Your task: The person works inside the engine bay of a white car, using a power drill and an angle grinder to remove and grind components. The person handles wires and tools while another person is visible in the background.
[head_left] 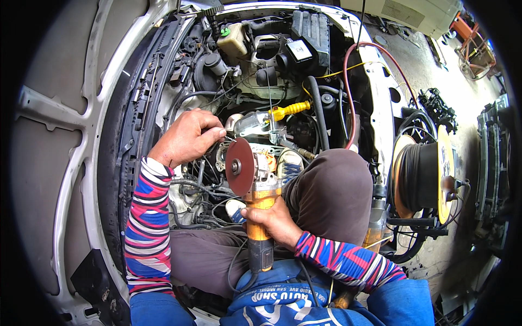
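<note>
My right hand (277, 220) is wrapped round the yellow body of an angle grinder (261, 201), which stands upright in front of my lap. Its reddish-brown disc (243, 163) faces left; I cannot tell whether it is spinning. Thumb and fingers of my left hand (190, 136) pinch a small metal piece (230, 139) at the disc's upper edge. Most of that piece is hidden by the fingers. Just beyond the disc lies a work lamp with a yellow handle (291, 110) and a clear, shiny head (253, 124).
I sit in a car's engine bay among hoses, wires and metal parts. The raised hood (76, 117) stands at the left. A red hose (350, 103) loops over the right fender, beside a black cable reel (421, 171) with yellow flanges. Another yellow power tool (375, 231) sits right of my knee.
</note>
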Tool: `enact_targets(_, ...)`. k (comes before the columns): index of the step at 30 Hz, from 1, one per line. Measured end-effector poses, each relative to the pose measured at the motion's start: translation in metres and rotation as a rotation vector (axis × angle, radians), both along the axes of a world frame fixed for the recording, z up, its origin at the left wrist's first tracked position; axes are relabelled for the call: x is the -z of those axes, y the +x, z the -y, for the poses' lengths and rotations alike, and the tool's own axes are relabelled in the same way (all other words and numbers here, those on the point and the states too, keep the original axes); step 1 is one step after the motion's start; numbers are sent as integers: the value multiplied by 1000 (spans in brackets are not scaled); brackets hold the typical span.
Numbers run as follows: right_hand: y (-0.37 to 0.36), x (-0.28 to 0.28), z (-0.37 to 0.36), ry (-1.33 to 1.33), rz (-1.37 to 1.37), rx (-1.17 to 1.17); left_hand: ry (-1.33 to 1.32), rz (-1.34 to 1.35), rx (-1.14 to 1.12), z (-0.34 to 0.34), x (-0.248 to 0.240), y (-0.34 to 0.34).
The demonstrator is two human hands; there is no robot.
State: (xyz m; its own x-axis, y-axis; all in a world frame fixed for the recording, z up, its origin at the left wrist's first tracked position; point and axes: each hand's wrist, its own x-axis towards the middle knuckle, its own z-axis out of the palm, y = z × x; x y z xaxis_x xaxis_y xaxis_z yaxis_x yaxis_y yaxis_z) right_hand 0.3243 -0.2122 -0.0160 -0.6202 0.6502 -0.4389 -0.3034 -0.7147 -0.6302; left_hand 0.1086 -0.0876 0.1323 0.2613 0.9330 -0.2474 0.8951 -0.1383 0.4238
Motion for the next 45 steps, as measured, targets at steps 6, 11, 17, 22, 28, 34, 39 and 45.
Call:
enact_targets(6,1,-1,0,-4,-26,-2,-3,32,10,1,0,-4)
enact_targets(11,2,-5,-2,-10,-18,-13,15,32,14,1,2,-7)
enact_targets(17,4,-10,-4,-43,-48,-31,85,42,-22,6,-5,-13)
enact_targets(22,4,-11,-1,-94,-88,13,108,55,-25,11,-14,-17)
enact_targets(28,4,-8,-3,-64,-96,-58,125,46,-28,12,-12,-17)
enact_targets(34,7,-10,-3,-60,-91,-82,148,28,-1,11,-10,-14)
enact_targets(39,6,-11,-2,-50,-93,-71,152,-5,-17,12,-6,-7)
enact_targets(45,6,-12,-1,-73,-100,-43,195,-22,24,7,-3,-5)
